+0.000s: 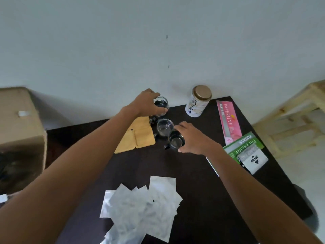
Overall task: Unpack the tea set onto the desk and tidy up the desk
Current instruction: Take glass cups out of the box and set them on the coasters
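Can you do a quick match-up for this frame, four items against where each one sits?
Items:
1. tin canister
2. plastic bags
3. wooden coasters
4. cardboard box

Places:
A. near edge of the desk
B. off the desk, to its left
C. far edge, by the wall
D. just left of the glass cups

Pairs: 1-C, 2-A, 3-D, 4-B

Dark brown desk point(202, 173), tan coasters point(139, 136), clear cups point(165, 127) with black bases, white tin point(197, 103) with gold lid, pink and green pads point(228, 120), silver pouches point(144, 205), brown box point(19, 120).
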